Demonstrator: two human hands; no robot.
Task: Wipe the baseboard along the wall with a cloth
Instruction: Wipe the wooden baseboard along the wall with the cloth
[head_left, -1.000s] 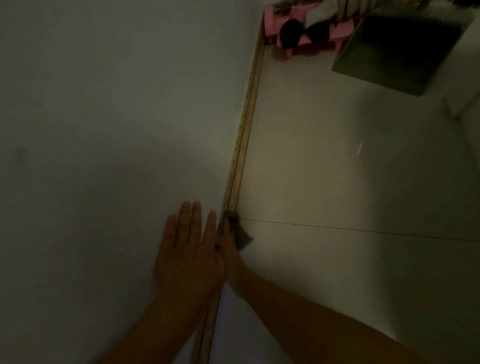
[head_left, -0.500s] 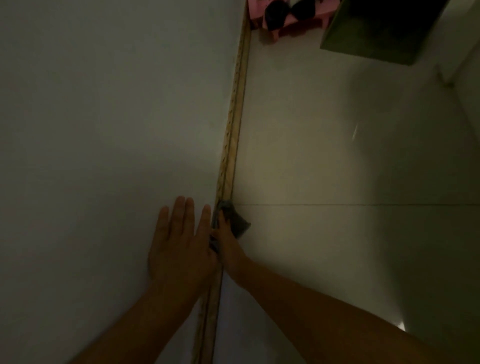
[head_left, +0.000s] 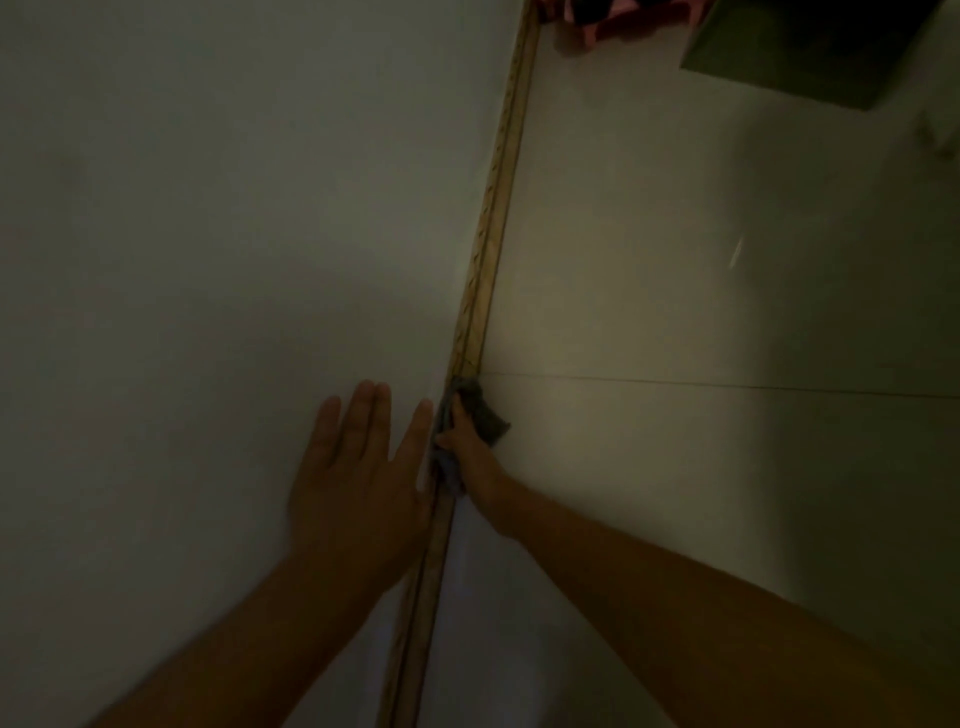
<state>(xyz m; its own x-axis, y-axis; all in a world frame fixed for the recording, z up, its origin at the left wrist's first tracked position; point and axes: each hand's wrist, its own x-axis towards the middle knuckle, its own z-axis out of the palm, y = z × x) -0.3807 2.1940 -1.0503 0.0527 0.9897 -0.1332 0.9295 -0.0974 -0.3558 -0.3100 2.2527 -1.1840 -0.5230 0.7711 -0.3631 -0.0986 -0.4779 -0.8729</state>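
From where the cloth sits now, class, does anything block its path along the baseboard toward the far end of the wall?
Nothing visible does for most of the run. The right hand presses the cloth on the baseboard, which runs bare ahead. Only at the far end does a pink item sit on the floor beside it.

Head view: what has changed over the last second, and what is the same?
The view has crept forward along the baseboard; the pink items are now nearly out of frame. Unchanged: right hand presses the cloth there, left hand flat on the wall.
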